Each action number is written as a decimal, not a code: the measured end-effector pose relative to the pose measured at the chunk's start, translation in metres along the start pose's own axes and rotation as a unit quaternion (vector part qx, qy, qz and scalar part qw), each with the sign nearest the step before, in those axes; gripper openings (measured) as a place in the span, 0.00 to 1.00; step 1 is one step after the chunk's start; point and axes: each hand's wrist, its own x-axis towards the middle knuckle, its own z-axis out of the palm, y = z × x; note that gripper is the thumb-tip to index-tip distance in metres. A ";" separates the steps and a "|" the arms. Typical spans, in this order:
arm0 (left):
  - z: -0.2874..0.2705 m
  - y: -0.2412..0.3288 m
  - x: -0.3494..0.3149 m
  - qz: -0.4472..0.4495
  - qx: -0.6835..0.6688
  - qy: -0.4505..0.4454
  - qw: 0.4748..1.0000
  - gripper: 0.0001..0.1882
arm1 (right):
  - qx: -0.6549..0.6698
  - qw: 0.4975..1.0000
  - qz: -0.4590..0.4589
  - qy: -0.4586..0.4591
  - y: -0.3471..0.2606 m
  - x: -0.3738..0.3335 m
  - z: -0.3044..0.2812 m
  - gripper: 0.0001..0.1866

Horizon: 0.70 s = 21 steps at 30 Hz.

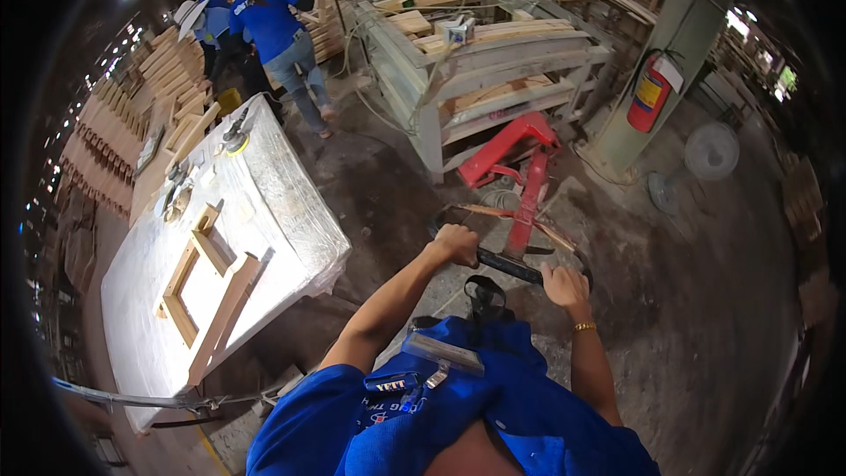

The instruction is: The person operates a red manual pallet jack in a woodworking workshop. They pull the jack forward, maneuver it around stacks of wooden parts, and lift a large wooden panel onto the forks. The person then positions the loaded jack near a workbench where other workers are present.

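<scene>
A red pallet jack (529,203) stands on the floor in front of me, its red fork end close to a grey wooden crate (423,115). Its loop-shaped handle points toward me, with a black crossbar (509,266) at the near end. My left hand (456,245) is closed round the left part of this handle. On the right part, my right hand (567,289) grips it too, with a gold-coloured band at the wrist. Both arms reach forward, and the fingers' undersides are hidden.
At left, a plastic-wrapped table (295,203) bears a wooden frame (207,317) and a sander (235,137). A pillar (608,145) with a red fire extinguisher (648,101) rises at right, near a fan (712,150). Co-workers in blue (269,18) are beside stacked wood at far left.
</scene>
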 end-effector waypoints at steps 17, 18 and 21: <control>0.046 0.037 -0.021 -0.030 0.014 0.052 0.998 0.20 | -0.028 0.993 0.059 0.094 0.006 -0.037 0.040 0.33; 0.061 0.032 -0.029 -0.027 0.008 0.049 0.998 0.20 | -0.036 0.995 0.067 0.062 0.003 -0.050 0.057 0.33; 0.112 0.026 -0.056 0.011 0.073 0.166 0.983 0.21 | -0.045 0.996 0.069 -0.041 -0.009 -0.085 0.101 0.31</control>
